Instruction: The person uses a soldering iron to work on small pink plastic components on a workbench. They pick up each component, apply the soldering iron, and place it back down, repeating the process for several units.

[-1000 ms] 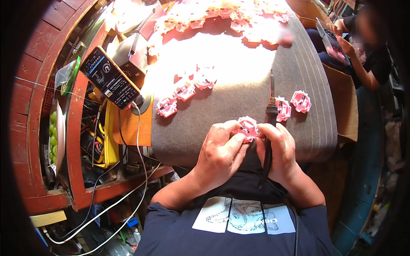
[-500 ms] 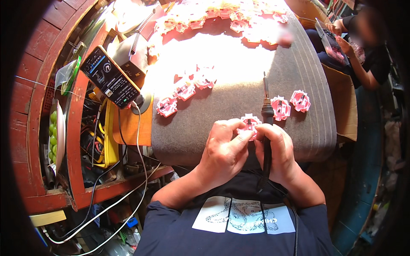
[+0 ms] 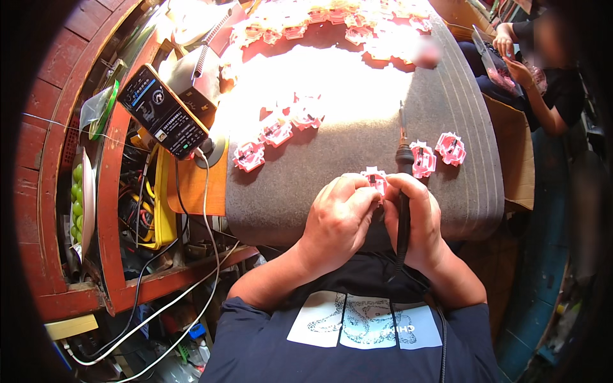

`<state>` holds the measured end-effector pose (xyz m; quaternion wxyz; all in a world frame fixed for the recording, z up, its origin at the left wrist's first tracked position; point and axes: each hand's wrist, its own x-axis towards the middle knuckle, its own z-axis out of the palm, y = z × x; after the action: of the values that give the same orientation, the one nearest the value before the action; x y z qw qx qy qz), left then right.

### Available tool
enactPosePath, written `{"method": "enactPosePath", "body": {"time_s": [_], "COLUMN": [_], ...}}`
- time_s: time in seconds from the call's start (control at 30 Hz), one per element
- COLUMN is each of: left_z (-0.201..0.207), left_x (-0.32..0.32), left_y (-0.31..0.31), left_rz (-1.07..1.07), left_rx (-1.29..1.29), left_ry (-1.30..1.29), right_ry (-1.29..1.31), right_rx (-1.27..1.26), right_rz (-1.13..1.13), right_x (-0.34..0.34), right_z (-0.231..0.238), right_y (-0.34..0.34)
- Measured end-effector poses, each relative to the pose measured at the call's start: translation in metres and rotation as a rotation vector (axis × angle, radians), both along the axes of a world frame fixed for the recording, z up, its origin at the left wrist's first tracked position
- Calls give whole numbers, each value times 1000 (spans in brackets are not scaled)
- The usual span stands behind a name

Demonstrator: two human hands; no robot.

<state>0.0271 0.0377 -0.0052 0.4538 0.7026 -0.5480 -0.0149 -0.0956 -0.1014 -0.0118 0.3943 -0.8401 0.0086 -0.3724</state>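
A small pink plastic part point(image 3: 375, 180) with a dark piece in its middle is pinched in my left hand point(image 3: 338, 214) near the table's front edge. Fingers of my right hand point(image 3: 418, 220) meet its right side. That same hand also grips a black-handled soldering iron point(image 3: 403, 210), its thin tip pointing away from me and its cord running down over my shirt. Just beyond the iron lie two similar pink parts point(image 3: 422, 159) point(image 3: 451, 149). My fingertips hide the lower portion of the held part.
Several pink parts point(image 3: 276, 131) lie left of centre, and many more form a sunlit row point(image 3: 294, 32) at the far end of the grey table point(image 3: 447, 198). A phone point(image 3: 165, 113) stands at the left with a white cable. Across to the right, a co-worker point(image 3: 552, 96) handles a clear tray point(image 3: 495, 67).
My hands and the pink part have shifted very slightly. The soldering iron's tip has swung a little to the right and the handle stands more upright. The co-worker's hands have moved a bit.
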Motion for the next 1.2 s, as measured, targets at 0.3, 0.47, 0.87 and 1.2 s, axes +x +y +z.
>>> {"method": "enactPosePath", "body": {"time_s": [0.3,0.47,0.87,1.2], "left_z": [-4,-5,-3,-2], "left_x": [-5,-6,-7,-9], "left_y": [-2,-2,-3,-2], "left_rz": [79,95,89,96], "left_rx": [5,-38,-45,-20], "left_ry": [-36,-50,-111,-135], "right_ry": [-194,-129,-146,-118], "right_rx": [-237,-227,-165,-185], "right_rz": [5,-8,38,54], "right_x": [-2,-4,-36,-68], "right_z": [-5,-7,-6,16], "right_y": [1,2,-12,-19]}}
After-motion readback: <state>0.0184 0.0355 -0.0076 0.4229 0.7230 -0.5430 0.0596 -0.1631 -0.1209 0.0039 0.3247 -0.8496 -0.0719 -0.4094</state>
